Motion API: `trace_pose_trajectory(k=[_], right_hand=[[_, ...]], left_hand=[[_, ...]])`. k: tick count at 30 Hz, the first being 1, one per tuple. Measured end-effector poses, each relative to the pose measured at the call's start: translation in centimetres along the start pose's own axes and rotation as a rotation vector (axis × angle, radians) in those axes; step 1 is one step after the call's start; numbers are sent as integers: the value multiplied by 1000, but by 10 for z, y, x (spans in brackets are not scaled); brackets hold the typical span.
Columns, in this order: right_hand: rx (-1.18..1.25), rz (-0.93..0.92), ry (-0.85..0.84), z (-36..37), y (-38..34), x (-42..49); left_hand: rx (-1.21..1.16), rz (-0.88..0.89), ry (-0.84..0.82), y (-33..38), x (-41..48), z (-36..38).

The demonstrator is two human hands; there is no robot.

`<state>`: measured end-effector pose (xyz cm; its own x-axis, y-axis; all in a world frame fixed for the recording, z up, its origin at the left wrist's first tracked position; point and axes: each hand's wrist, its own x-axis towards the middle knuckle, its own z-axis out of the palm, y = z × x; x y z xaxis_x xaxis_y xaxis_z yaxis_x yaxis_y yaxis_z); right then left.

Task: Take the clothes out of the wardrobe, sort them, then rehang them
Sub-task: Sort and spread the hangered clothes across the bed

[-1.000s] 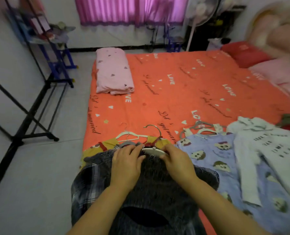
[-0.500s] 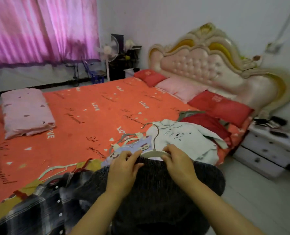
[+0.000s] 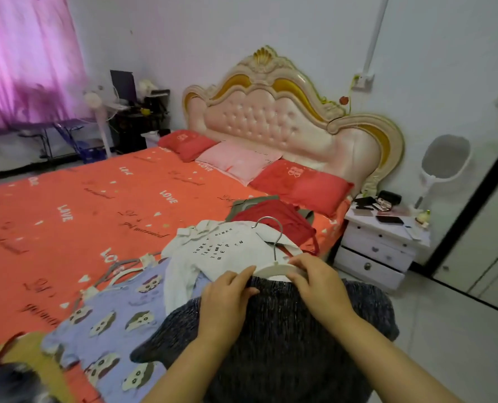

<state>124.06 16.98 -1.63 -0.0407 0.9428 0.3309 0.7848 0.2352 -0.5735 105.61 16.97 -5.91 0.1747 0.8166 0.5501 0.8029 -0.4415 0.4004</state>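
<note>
I hold the dark knitted sweater (image 3: 285,344) up in front of me on its white hanger (image 3: 274,269), over the near edge of the bed (image 3: 96,199). My left hand (image 3: 227,295) pinches the knit by the hanger's left arm. My right hand (image 3: 320,283) curls over the right arm, gripping cloth and plastic together. The knit looks thick, soft and floppy, so I judge it would sag and slip if I took it by the fabric alone. The stiff hanger arms give the sure hold, and the metal hook (image 3: 274,237) stands free for one hand. A white sweatshirt (image 3: 212,251) and purple pyjamas (image 3: 111,315) lie on the bed.
</note>
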Motion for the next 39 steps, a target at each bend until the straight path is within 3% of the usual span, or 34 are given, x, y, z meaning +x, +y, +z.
trace_pose_trajectory(k=[13,26,34,39], right_hand=[[-195,13,112,-30,139,149],[-222,-13,65,-43,247,346],[-162,-200,-43,-22,352,488],[-122,-278,-146,-8,381,569]], left_hand=[[-112,-16,107,11,165,146],[-111,-47,132,-9,349,269],[22,-216,183,-23,444,365],[77,-358,194,-31,494,396]])
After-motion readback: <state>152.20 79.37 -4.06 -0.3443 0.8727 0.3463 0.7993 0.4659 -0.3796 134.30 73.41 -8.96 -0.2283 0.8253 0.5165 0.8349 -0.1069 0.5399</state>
